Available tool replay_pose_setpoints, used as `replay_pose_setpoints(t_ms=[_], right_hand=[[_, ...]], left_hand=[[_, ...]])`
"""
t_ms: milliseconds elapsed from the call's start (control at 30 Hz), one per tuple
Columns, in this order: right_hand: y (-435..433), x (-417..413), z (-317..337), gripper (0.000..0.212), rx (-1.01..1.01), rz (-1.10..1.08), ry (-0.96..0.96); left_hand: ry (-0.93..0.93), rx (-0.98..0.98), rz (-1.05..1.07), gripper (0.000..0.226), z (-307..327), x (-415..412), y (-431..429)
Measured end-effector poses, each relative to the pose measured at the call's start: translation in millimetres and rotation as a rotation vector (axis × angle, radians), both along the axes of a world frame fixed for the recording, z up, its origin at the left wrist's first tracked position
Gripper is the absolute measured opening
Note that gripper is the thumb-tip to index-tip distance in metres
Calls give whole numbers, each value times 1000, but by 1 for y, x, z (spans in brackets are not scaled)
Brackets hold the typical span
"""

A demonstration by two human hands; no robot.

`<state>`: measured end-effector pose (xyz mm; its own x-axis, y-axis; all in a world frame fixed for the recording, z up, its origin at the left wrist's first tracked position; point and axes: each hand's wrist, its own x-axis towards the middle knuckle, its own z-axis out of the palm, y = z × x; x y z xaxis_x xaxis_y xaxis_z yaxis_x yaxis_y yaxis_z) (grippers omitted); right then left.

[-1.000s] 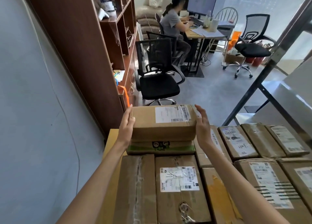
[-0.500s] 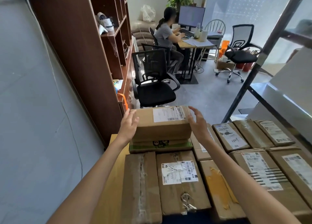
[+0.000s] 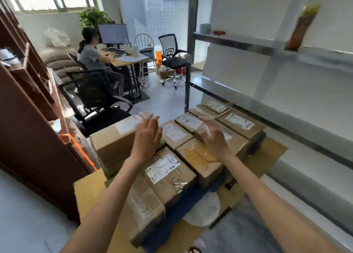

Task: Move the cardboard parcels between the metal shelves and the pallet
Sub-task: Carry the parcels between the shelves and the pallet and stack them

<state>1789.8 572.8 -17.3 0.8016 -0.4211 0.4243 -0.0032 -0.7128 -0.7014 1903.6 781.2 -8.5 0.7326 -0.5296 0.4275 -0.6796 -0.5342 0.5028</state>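
both hands are free and apart. the left hand (image 3: 148, 136) and the right hand (image 3: 212, 136) hover above the load with fingers spread and nothing in them. the left hand overlaps the right end of the stacked parcel (image 3: 114, 140) in this view, but the blur hides whether it touches.

that stacked parcel sits at the far left corner of the load, one layer up, on a box with a green edge (image 3: 162, 143). the other parcels (image 3: 202, 161) lie in a single layer on the dark pallet (image 3: 191, 197), which rests on a cardboard sheet (image 3: 89, 191) on the floor. the metal shelves (image 3: 248, 43) stand just to the right, and the lower shelf near the load carries no parcel in the part that shows.

this looks like a gap between carries, with no parcel in hand. the next move calls for picking one parcel, setting the palms on its two short ends, and lifting it level before turning to the shelves. which parcel is meant i cannot tell.

the stacked parcel lies flat, label up. its long axis runs across the view, climbing from near left to far right, so its ends face the wooden bookcase (image 3: 34, 119) and the shelf post. the single layer lies label up too, in rows slanting toward that post.
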Motion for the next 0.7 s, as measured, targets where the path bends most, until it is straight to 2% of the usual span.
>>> replay_pose_setpoints(t_ms=[167,300,533,700], right_hand=[[-54,-149,7,30,-53,-388,46],[-85,-291,12,31,-66,-667,88],[-77,-532,24,25,21,-1058,39],[-53,-685,38,21,10,-1274,45]], left_hand=[[20,45,-318,46,2,-82,-99],[26,81,-678,46,11,-171,-180],[-33,73,-1084,49,35,-385,-279],[-51,69,-1279,47,46,-547,-311]])
